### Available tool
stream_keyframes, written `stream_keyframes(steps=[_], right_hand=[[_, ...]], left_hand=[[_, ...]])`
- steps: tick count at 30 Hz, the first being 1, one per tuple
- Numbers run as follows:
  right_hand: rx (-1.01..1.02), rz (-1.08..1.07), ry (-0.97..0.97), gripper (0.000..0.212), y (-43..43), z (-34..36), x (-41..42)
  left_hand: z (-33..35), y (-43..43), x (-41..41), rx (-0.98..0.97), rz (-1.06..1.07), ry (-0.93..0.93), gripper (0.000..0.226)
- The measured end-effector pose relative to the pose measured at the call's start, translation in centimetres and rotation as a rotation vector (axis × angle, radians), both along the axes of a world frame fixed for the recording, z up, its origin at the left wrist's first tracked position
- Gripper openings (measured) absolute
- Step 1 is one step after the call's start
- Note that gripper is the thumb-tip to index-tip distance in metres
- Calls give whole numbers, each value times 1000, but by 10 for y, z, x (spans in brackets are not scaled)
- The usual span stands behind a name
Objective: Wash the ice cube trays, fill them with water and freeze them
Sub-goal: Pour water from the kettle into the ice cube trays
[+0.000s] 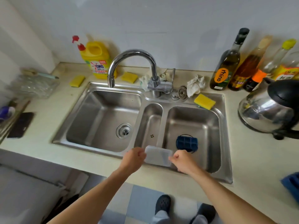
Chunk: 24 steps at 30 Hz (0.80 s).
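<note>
A translucent white ice tray lid (157,156) is held over the front rim of the steel sink (225,135). My left hand (135,157) grips its left end and my right hand (182,159) grips its right end. A dark blue ice cube tray (187,143) lies in the right basin, over the drain. Another blue tray (291,183) sits on the counter at the far right edge, partly cut off. The chrome faucet (129,62) points over the left basin, and no water is running.
A yellow detergent jug (97,60) and yellow sponges (204,101) sit behind and beside the sink. Bottles (226,67) and a steel kettle (271,109) stand at the right. A glass dish (34,86) and a phone (21,124) lie at the left.
</note>
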State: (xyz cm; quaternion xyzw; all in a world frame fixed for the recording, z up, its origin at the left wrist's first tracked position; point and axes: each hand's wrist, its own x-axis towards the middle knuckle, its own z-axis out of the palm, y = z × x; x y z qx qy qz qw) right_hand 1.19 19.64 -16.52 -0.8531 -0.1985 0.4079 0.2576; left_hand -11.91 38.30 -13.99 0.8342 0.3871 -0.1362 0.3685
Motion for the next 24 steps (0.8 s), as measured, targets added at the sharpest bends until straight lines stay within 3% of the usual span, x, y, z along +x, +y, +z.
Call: stream_keyframes(steps=[5,12,20,24], right_hand=[[-59,-21,-35,49,7,-21,-12],[-19,-64,-48,45,2,-10,-14],[57,-202,-31,21,-41,22,15],[74,-263,-57,15,-69,21,45]], left_hand=[[-14,-5,-8,-19,-80,4,28],[-2,-13,-4,64,-22,-93,24],[20,-41,40,-6,44,-140,31],[16,-63,78,-52,-2,-151,18]])
